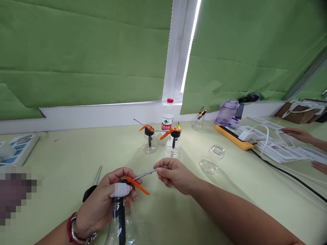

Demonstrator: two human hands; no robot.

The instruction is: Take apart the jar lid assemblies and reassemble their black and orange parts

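Note:
My left hand [102,194], with white tape on the thumb, wraps round the top of a clear bottle [127,226]. This bottle has a black cap, an orange lever [141,188] and a dark strip inside. A thin metal rod [145,174] slants out of the cap, and my right hand [176,175] pinches its far end. Just beyond my left wrist lies a black piece [89,193] with a metal rod, partly hidden. Farther back stand two small clear bottles [149,149] with similar black and orange tops.
A clear container [209,166] lies on its side at right. Behind are a red-capped water bottle [168,112], a jar holding screwdrivers [198,126] and a purple jug [227,112]. An orange power strip [233,137] sits beside white frames, where another person's hands [297,135] work.

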